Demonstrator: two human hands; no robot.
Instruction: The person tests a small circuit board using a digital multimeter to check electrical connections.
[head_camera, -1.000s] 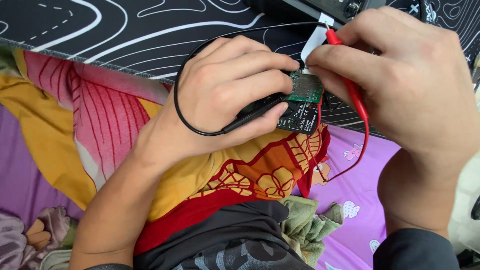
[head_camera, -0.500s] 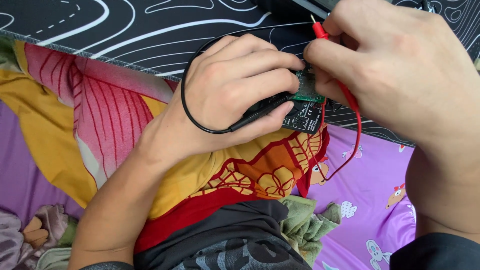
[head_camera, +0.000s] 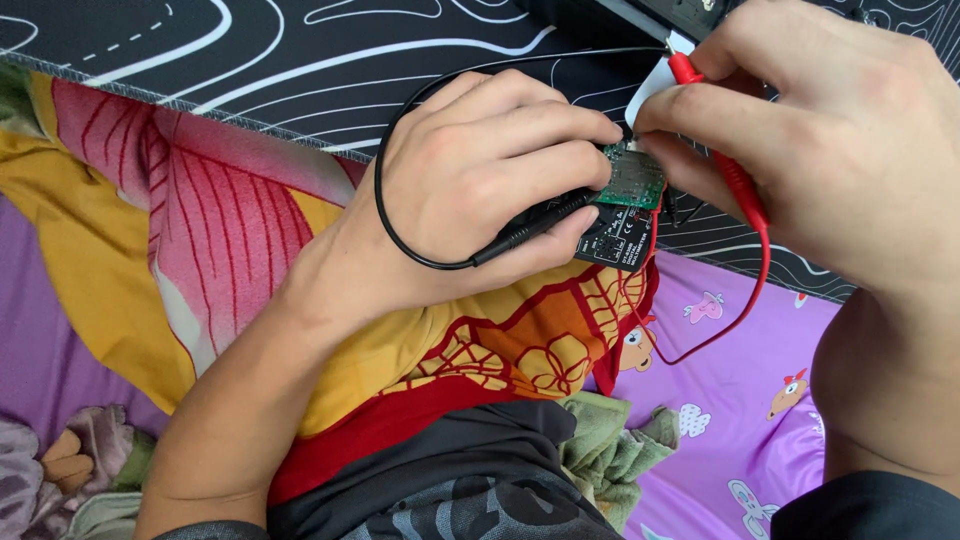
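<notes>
Head view, one frame.

1. Left hand (head_camera: 490, 180): we log it curled shut around a small black device (head_camera: 612, 243) topped by a green board (head_camera: 634, 180). The fingers (head_camera: 560, 125) wrap over the top and the thumb presses underneath. The same grip pins a black probe (head_camera: 530, 228) against the palm, and its black lead (head_camera: 392, 215) loops out round the back of the hand and up toward the mat.

2. Right hand (head_camera: 840, 150): we log it closed in a pinch on a red probe (head_camera: 712, 150). The fingertips meet just beside the board, touching or nearly touching its upper right edge; we cannot tell where the probe tip lands, as the fingers hide it. The red lead (head_camera: 745, 300) drops below the hand and curves back left toward the device.

3. Board and device: held between both hands, above the near edge of the mat, right of centre in the frame.

4. Mat (head_camera: 300, 70): black with white curving lines, across the top of the frame.

5. Cloth (head_camera: 200, 230): pink, yellow and red print, under the left forearm.

6. Sheet (head_camera: 720, 400): purple with small cartoon figures, lower right, under the red lead.

7. Green rag (head_camera: 610, 450): crumpled, near the bottom centre, beside a dark garment (head_camera: 470, 480).
</notes>
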